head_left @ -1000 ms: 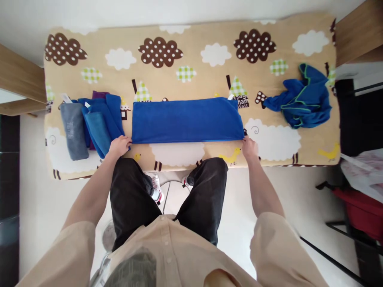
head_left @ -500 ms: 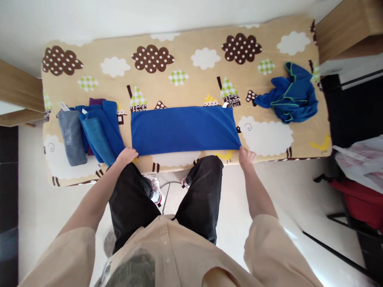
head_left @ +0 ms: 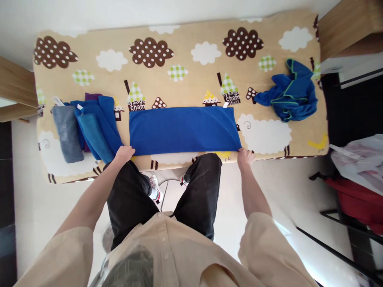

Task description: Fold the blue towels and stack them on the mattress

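A blue cloth (head_left: pixel 184 130) lies as a long flat rectangle on the patterned bed cover (head_left: pixel 185 93), a small white tag at its far right edge. My left hand (head_left: pixel 125 153) is closed on its near left corner. At the near right corner, my right hand (head_left: pixel 245 158) pinches the edge. Left of the cloth lie a grey bundle (head_left: pixel 68 133), a lighter blue roll (head_left: pixel 95 135) and darker blue folded cloth (head_left: pixel 108 119), with some purple cloth (head_left: pixel 92 97) partly hidden beneath. A crumpled blue cloth with green edging (head_left: pixel 291 93) sits at the right.
Wooden furniture stands at the left (head_left: pixel 16 89) and right (head_left: pixel 350 26) ends of the bed. A white plastic bag (head_left: pixel 360 159) and a red item (head_left: pixel 356 201) are at the far right. My knees are close to the bed's near edge.
The view has shifted slightly. The blue cloth's right part looks smoother near my right hand. Both hands still hold its near corners.
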Available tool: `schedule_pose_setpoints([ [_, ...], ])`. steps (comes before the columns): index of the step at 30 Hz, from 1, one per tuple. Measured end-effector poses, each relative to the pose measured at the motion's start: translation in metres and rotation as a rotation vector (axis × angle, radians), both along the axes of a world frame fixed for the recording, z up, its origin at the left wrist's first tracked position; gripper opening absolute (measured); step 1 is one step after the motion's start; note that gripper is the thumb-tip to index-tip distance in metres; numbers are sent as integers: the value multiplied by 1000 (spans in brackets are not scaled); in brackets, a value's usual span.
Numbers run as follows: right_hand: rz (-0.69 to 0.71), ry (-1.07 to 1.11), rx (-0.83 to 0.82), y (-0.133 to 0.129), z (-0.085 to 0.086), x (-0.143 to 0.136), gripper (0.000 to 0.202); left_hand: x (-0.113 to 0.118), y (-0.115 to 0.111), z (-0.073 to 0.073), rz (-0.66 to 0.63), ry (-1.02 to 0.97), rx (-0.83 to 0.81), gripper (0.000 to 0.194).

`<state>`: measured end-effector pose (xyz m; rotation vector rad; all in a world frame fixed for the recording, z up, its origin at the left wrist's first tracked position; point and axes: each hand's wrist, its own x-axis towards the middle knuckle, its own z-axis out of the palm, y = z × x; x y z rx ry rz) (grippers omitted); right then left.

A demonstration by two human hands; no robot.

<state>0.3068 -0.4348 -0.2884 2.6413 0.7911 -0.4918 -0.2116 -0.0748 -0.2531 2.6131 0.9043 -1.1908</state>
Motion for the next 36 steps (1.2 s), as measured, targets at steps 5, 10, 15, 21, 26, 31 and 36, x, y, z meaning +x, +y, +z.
schedule_pose_setpoints([
  [5,-94,33,-9,8,8,-11,50,31,-40,-1,90,1,71,32],
  [10,-147,16,-56,30,21,-13,62,88,-67,-10,160,-290,55,34],
  [15,225,91,332,106,21,-42,72,138,-88,-54,334,-617,81,40],
  [21,724,509,455,180,-19,-84,70,141,-118,-103,556,-735,257,33],
  [26,684,459,387,176,-37,-75,72,138,-115,-114,583,-673,195,24],
  [31,491,314,419,178,-39,-66,77,139,-112,-115,601,-657,175,22],
  [36,330,137,484,179,-53,-47,77,137,-112,-116,592,-664,170,21],
])
